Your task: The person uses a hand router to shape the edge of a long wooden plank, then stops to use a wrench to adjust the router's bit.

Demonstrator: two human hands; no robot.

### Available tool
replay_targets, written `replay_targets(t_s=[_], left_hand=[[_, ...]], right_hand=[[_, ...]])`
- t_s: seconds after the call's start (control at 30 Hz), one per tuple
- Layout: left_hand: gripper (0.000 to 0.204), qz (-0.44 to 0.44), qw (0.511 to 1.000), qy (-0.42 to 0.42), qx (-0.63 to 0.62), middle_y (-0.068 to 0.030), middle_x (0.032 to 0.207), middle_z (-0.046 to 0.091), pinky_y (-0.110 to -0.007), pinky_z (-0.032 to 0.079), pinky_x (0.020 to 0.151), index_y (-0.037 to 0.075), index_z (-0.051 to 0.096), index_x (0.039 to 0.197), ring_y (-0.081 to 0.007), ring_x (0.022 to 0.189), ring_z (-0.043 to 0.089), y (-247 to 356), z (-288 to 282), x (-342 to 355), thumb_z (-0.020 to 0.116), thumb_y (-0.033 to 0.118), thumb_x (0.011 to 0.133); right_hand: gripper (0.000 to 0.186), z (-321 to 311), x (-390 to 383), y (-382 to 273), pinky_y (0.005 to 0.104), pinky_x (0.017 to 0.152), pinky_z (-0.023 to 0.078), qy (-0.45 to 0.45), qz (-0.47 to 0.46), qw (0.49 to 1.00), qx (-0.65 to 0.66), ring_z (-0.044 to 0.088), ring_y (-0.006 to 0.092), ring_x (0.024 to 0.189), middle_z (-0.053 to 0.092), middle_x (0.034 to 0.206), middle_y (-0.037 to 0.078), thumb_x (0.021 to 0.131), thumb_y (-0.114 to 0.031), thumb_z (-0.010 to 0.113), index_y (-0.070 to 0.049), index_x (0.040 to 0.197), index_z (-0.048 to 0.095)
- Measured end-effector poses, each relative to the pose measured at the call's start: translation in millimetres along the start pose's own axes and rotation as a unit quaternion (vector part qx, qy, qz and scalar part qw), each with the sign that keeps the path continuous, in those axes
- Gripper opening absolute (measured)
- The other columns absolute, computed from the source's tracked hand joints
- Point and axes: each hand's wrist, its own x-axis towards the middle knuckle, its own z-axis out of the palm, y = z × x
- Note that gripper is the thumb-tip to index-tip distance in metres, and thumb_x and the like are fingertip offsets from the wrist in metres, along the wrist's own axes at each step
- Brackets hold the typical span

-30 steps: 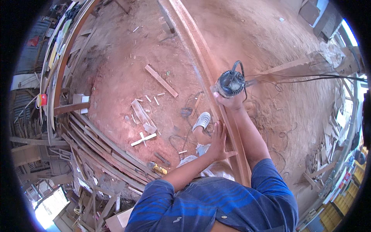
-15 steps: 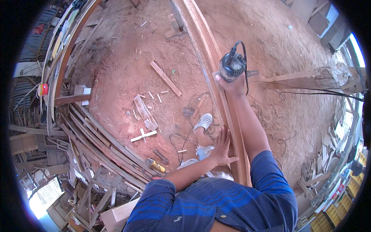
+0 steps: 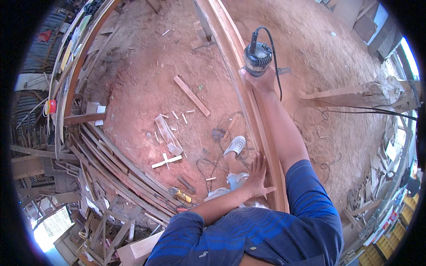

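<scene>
A long wooden beam (image 3: 262, 128) runs from my body away to the far edge of view. My right hand (image 3: 262, 80) is wrapped around the body of a dark corded trim router (image 3: 257, 59), which stands on the beam's upper face. From its right side juts a flat metal piece (image 3: 284, 70), and its black cable loops up and back over my wrist. Closer to me, my left hand (image 3: 257, 181) lies on the beam's left side, fingers spread, holding nothing. The router's bit and the cut beneath it are hidden.
On the dirt floor to the left lie a narrow board (image 3: 192, 95), wood scraps (image 3: 167, 133), a crossed wooden piece (image 3: 167, 161) and a yellow tool (image 3: 179, 194). Long planks (image 3: 128, 170) are stacked beyond them. A wooden trestle beam (image 3: 350, 95) with black cables is at right.
The router in my right hand has moved farther away along the beam, my right arm stretching after it. My left hand stays spread on the beam.
</scene>
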Motion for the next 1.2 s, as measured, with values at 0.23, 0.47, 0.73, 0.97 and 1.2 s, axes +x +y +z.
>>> replay_targets(t_s=[0.23,0.47,0.73,0.97,1.2], left_hand=[[0.149,0.041,0.998,0.051,0.002,-0.0372,0.171,-0.010,-0.067,0.000,0.127,-0.003,-0.011,0.166,-0.0535,0.159,-0.013,-9.3,-12.7,11.3,0.086,0.062,0.074],[0.158,0.030,0.992,0.123,0.029,-0.0389,0.171,-0.002,-0.059,0.006,0.130,-0.010,-0.005,0.164,-0.0507,0.161,-0.006,-55.3,-114.9,101.4,0.094,0.062,0.065],[0.159,0.027,0.998,0.060,0.006,-0.0379,0.171,-0.006,-0.062,0.005,0.129,-0.005,-0.004,0.167,-0.0537,0.160,-0.008,-60.9,-150.6,134.0,0.097,0.059,0.061],[0.155,0.036,0.996,0.076,-0.011,-0.0393,0.170,-0.011,-0.068,0.006,0.126,-0.001,-0.003,0.168,-0.0574,0.158,-0.010,-62.1,-143.6,136.5,0.094,0.059,0.064],[0.156,0.080,0.992,0.101,0.005,-0.0426,0.168,-0.013,-0.074,0.008,0.123,-0.002,-0.006,0.168,-0.0610,0.156,-0.012,-65.3,-133.1,134.8,0.092,0.064,0.066]], right_hand=[[0.058,-2.6,3.9,4.1,0.0382,0.095,0.058,-0.053,0.076,0.994,-0.052,0.073,0.0216,0.102,0.077,0.109,0.008,0.070,-0.028,0.094,-0.006,0.117,0.071],[0.060,-44.1,-85.8,-10.6,0.0379,0.103,0.053,-0.104,-0.020,0.994,-0.024,0.069,0.0195,0.109,0.072,0.120,0.007,0.075,-0.013,0.090,-0.003,0.128,0.063],[0.056,-49.5,-118.2,-3.4,0.0347,0.095,0.056,-0.107,0.030,0.994,0.018,0.071,0.0184,0.104,0.074,0.110,0.006,0.073,-0.009,0.090,-0.002,0.122,0.065],[0.054,-13.8,-44.0,-1.2,0.0343,0.094,0.057,-0.024,0.097,0.988,0.120,0.073,0.0202,0.100,0.075,0.107,0.006,0.071,-0.010,0.089,-0.001,0.119,0.067],[0.050,11.2,32.4,-8.7,0.0385,0.099,0.057,-0.029,0.013,0.999,-0.009,0.075,0.0257,0.102,0.078,0.108,0.009,0.065,-0.018,0.090,-0.006,0.110,0.074]])
